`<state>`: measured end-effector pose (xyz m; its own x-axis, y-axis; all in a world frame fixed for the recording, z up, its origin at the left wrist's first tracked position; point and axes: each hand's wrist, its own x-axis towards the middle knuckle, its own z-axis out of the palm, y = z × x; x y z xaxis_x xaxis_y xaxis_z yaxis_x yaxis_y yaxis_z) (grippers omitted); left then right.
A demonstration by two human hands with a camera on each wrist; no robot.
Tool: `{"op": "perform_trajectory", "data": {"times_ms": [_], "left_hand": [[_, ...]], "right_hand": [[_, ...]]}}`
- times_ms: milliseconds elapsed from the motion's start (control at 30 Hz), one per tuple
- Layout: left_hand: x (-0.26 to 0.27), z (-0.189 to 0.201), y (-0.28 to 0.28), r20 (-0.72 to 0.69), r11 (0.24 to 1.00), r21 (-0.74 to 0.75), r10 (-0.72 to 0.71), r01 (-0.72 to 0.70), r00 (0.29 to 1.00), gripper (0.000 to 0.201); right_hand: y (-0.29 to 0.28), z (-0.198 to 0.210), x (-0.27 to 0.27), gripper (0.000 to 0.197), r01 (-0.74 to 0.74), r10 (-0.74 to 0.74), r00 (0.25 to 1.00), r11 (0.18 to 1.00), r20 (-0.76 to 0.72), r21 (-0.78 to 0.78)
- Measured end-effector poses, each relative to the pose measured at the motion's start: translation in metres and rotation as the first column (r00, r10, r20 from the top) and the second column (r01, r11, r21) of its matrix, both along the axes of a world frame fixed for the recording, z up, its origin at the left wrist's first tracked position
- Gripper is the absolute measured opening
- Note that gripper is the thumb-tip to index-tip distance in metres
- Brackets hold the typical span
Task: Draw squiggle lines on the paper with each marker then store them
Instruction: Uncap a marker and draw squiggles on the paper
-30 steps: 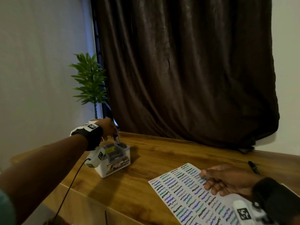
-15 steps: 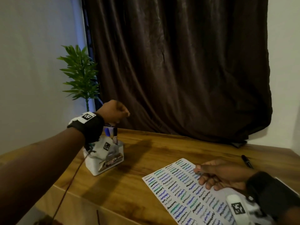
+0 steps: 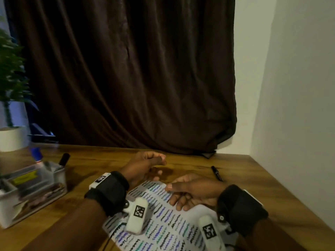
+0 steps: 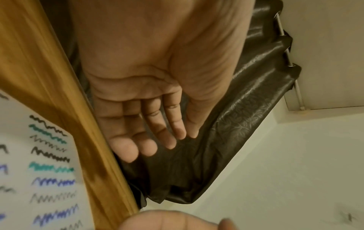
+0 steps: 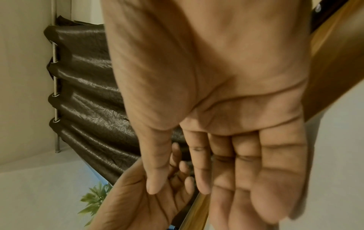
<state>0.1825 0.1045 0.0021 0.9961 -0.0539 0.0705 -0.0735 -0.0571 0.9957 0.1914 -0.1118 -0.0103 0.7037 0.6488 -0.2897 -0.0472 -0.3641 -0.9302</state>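
Observation:
A white paper [image 3: 159,223] covered in black, teal and blue squiggles lies on the wooden table [image 3: 183,160] near me. My right hand [image 3: 188,194] rests on its far end, fingers relaxed and empty. My left hand [image 3: 150,167] hovers just beyond the paper's far edge, empty, with its fingers loosely extended in the left wrist view [image 4: 149,140]. A black marker [image 3: 217,173] lies loose on the table to the right of both hands. At the left stands a white storage box [image 3: 32,189] with a blue-capped marker [image 3: 37,154] and a dark marker [image 3: 63,160] upright in it.
A potted plant [image 3: 10,113] in a white pot stands behind the box at the far left. A dark brown curtain [image 3: 126,73] hangs behind the table, and a white wall [image 3: 293,87] closes off the right side.
My left hand has left the storage box, where it dropped a marker, and come right to the paper's far edge, empty. The view has swung right. The right hand stayed on the paper.

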Motion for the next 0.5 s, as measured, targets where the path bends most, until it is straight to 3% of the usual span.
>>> {"op": "perform_trajectory", "data": {"times_ms": [167,300,433,500], "left_hand": [[0.007,-0.013,0.010,-0.033,0.995,-0.037,-0.097,0.095,0.995,0.028],[0.006,-0.013,0.018,-0.047,0.989,-0.053,-0.142,0.140,0.989,0.037],[0.006,-0.009,0.023,-0.021,0.989,-0.053,-0.138,0.137,0.990,0.026],[0.006,-0.006,0.023,-0.013,0.988,-0.066,-0.139,0.138,0.990,0.025]], "right_hand": [[-0.017,0.013,0.006,0.047,0.158,-0.162,0.985,0.984,0.051,0.083],[-0.039,0.031,0.012,0.032,0.356,-0.369,0.914,0.929,0.171,0.101],[-0.064,0.041,0.032,0.027,0.576,-0.479,0.744,0.813,0.465,-0.083],[-0.073,0.041,0.051,0.028,0.630,-0.439,0.727,0.733,0.528,-0.257]]}}
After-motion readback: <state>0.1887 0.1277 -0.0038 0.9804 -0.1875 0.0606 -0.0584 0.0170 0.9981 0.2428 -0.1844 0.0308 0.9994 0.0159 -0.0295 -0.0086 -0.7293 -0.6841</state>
